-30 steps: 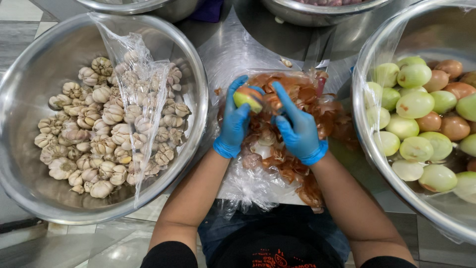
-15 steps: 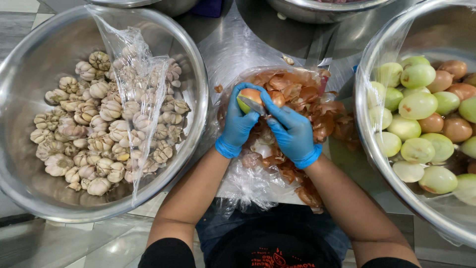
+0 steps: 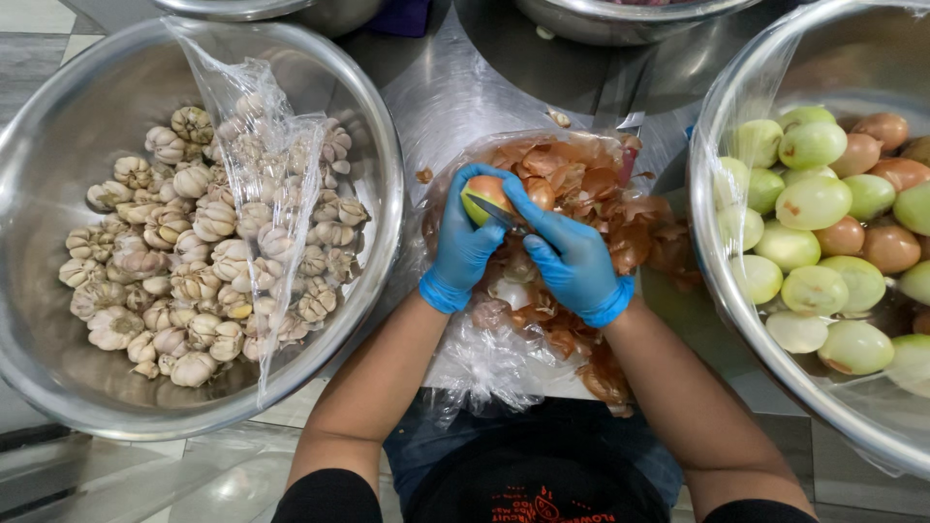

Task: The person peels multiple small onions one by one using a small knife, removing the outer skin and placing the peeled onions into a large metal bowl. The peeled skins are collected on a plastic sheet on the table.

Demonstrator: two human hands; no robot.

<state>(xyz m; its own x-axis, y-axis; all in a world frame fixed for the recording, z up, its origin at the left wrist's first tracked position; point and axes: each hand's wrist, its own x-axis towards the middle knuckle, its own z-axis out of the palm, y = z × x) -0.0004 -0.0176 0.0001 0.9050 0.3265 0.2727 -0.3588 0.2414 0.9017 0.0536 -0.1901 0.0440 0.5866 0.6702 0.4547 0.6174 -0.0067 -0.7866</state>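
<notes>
Above the peel heap, left hand (image 3: 463, 247) cups onion (image 3: 481, 197).

This looks like a commercial kitchen's prep station, working in bulk. A stainless-steel bench (image 3: 455, 97) runs under everything, scuffed and shiny. On the left sits a very wide steel bowl (image 3: 58, 320) heaped with whole garlic bulbs (image 3: 194, 261), a clear plastic bag (image 3: 262, 126) draped over them. On the right, another big steel bowl (image 3: 736, 310), lined with clear film, holds peeled and unpeeled onions (image 3: 823, 203). Between them a plastic bag (image 3: 484, 358) is piled with brown onion skins (image 3: 601, 184). More steel bowls (image 3: 620, 12) crowd the far edge. Blue disposable gloves on the left hand (image 3: 463, 247) and right hand (image 3: 572, 261) add to the food-service look, and pale floor tiles (image 3: 39, 15) show at the corner.
</notes>
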